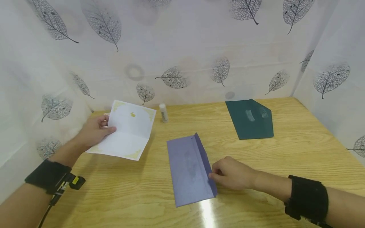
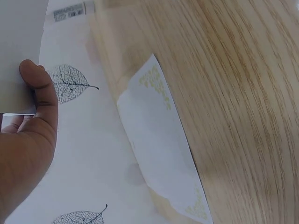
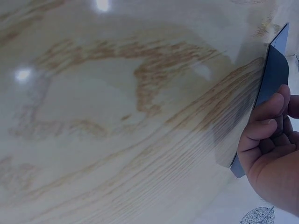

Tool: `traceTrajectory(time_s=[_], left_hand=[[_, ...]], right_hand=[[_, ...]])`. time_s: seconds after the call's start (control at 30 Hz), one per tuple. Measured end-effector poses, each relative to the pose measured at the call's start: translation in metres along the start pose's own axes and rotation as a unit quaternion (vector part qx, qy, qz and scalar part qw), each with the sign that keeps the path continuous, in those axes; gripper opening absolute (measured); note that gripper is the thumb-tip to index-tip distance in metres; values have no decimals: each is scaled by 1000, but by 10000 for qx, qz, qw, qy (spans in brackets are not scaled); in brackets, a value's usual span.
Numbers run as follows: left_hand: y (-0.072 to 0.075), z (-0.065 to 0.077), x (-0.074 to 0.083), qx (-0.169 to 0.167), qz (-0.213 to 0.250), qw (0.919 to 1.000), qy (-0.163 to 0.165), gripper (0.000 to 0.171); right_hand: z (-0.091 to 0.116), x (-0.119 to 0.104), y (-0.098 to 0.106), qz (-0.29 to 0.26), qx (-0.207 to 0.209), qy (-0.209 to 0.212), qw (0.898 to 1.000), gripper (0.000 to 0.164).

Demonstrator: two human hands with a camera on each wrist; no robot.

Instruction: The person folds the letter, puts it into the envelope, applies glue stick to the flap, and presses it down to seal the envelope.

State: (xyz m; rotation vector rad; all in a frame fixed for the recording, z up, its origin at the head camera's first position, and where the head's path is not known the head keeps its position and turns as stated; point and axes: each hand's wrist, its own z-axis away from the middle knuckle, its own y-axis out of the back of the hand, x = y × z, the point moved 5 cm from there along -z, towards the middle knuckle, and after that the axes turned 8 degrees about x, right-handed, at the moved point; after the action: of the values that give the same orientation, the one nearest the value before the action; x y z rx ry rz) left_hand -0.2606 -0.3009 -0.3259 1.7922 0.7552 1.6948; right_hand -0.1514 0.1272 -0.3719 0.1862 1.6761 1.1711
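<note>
A creased white card point(image 1: 131, 123) with gold corner patterns and a small gold figure is held above the table's left side. My left hand point(image 1: 95, 131) pinches its left edge, thumb on the near face. The left wrist view shows that hand point(image 2: 30, 135) gripping the card's edge. A purple envelope point(image 1: 186, 171) lies on the table with its long right flap raised. My right hand point(image 1: 235, 174) holds the flap's edge between thumb and curled fingers. In the right wrist view, the fingers point(image 3: 264, 126) are bent against the dark flap point(image 3: 273, 74).
A second white sheet with gold corners point(image 2: 154, 130) lies near the table's far edge, beyond the left hand. A white glue stick point(image 1: 163, 113) stands at the back. At back right lies a dark green envelope point(image 1: 245, 126) with shiny patches. Leaf-printed curtains point(image 1: 196, 47) enclose the table.
</note>
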Motion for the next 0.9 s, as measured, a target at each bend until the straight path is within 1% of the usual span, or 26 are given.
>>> traceTrajectory(time_s=[0.13,0.27,0.4,0.6,0.73,0.9], left_hand=[[-3,4,7,-57,176,9998,-4,37],[-7,7,14,-133,408,9991,-12,37],[-15,9,25,-195,710,9972,-158,35],[-27,13,44,-348,1057,9930,-384,34],[-34,15,54,-429,1300,9893,-506,28],[-41,18,64,-465,1385,9867,-713,27]], right_hand=[[0,-1,0,33,1,-36,10000,35],[0,-2,3,40,76,35,10000,35],[-2,-4,5,105,177,116,9997,36],[-3,-4,4,155,196,119,9996,36],[-4,-4,4,171,211,95,9996,37],[-5,-7,5,110,303,195,9993,40]])
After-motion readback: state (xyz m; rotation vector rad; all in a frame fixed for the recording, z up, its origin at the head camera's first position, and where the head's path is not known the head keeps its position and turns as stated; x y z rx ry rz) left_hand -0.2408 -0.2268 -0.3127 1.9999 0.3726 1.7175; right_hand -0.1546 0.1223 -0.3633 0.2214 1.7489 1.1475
